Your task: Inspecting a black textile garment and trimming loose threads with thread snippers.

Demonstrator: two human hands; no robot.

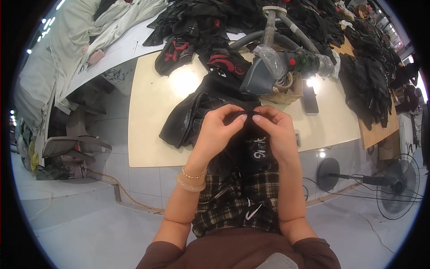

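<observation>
A black garment [245,139] with white lettering hangs between my hands over my lap, at the near edge of the cream table. My left hand [219,130] pinches its upper edge between thumb and fingers. Close beside it, my right hand [275,127] pinches the same edge, the thumbtips only a little apart. Folds hide how the cloth runs under my fingers. Just beyond my left hand, another dark garment [179,123] with thin check lines lies on the cream table [150,94].
Black garments with red prints [179,54] are heaped at the back. A grey hooded device [259,77] with a hose stands ahead, beside a cardboard box [286,97] and a phone [310,99]. A fan [397,186] is at right, a chair [74,141] at left.
</observation>
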